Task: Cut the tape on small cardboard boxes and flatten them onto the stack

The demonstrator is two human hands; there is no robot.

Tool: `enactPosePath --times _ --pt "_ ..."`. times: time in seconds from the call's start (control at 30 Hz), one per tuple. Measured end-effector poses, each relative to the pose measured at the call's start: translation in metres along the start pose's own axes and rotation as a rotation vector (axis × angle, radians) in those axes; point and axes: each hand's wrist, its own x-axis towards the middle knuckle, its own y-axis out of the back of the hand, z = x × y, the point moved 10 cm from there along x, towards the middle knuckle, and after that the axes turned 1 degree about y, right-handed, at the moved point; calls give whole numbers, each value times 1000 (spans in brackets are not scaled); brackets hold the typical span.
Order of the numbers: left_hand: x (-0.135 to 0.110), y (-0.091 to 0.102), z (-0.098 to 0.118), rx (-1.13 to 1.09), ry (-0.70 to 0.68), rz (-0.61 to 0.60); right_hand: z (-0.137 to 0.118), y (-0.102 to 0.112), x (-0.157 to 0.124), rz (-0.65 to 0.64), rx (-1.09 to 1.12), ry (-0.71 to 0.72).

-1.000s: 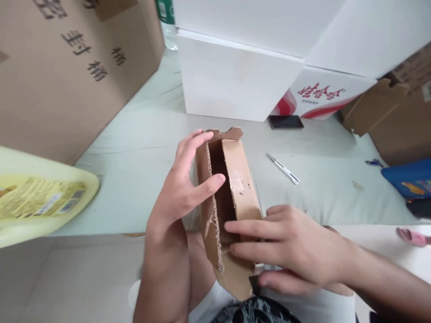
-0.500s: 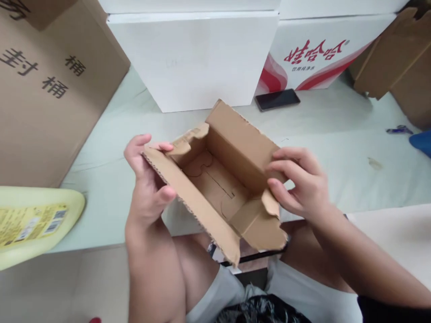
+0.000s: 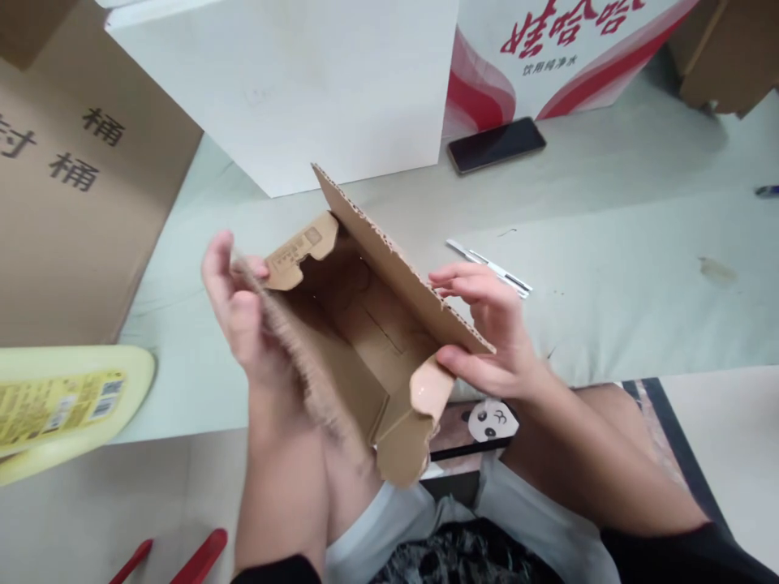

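A small brown cardboard box [image 3: 341, 349] is held up between my two hands with its top open. Its flaps stand out around the opening, and slit lines show on its bottom. My left hand [image 3: 240, 316] grips the left long flap, thumb on the near side and fingers beyond it. On the other side, my right hand [image 3: 487, 324] has its thumb by the small end flap and its fingers behind the right long flap. A slim white utility knife or pen-like tool [image 3: 490, 268] lies on the surface just beyond my right hand.
White boxes [image 3: 304, 89] stand at the back, with a dark phone [image 3: 497, 146] before them. A large brown carton [image 3: 91, 203] is at left, above a pale yellow bottle [image 3: 73, 405]. Red handles [image 3: 200, 558] lie on the floor, lower left. The pale green surface [image 3: 621, 243] extends right.
The box has tilted and shifted left and down, its long flaps now more upright. My right hand has moved left with it. The slim white tool has come into view.
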Motion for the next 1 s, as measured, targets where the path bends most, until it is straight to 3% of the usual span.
enactPosePath --times 0.13,0.23,0.33,0.47,0.63,0.8,1.0 --pt "1 -11 2 -153 29 -37 -10 -6 -5 -62 152 111" --pt "0 -16 0 -185 85 -47 -12 -3 -6 -33 169 113" --pt "-2 -23 3 -167 55 -55 -14 12 -5 81 80 59" --pt "-1 -25 8 -84 -29 40 -21 32 -3 186 -171 -37" --pt "-2 -26 7 5 -61 61 -11 18 -2 14 -82 -145" --pt "-9 -28 4 123 -158 -121 -1 5 -8 -93 -29 -182" --pt "-13 -25 0 297 -199 -247 -3 0 -12 -217 65 -107"
